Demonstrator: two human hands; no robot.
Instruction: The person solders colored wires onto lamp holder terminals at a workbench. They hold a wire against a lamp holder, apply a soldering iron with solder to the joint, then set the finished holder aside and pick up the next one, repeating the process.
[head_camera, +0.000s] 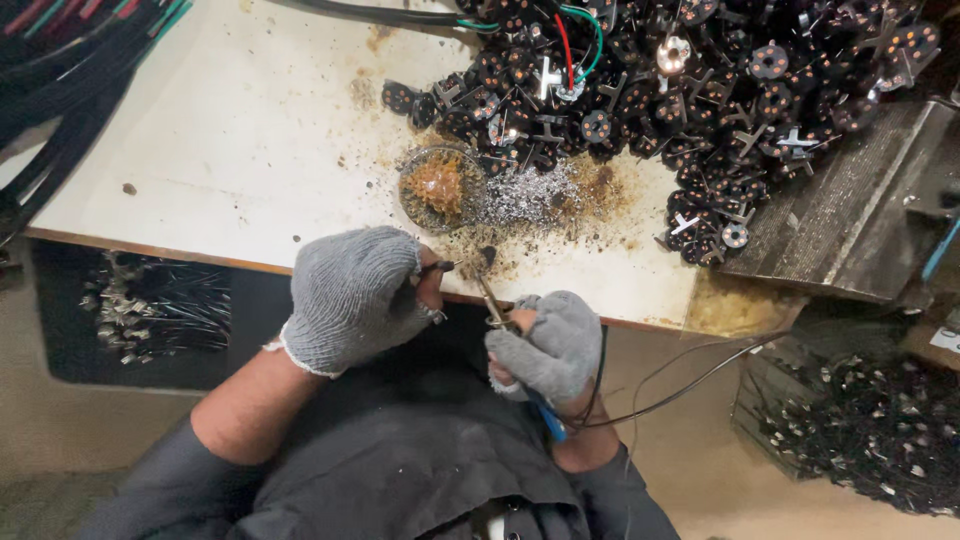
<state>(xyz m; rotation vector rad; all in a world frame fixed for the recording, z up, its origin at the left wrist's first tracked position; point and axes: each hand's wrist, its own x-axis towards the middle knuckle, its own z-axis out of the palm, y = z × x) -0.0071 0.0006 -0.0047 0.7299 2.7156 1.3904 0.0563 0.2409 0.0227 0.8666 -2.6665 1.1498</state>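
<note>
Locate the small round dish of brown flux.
Head view, centre: the round dish sits on the white table, just beyond the left hand, beside the silvery solder scraps below the black parts pile.

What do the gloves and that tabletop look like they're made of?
The gloves on the left hand and right hand look like grey knitted fabric, probably cotton: ribbed weave, fingertips bare. The tabletop seems a cream laminated board, smooth and stained, with a brown edge.
</note>
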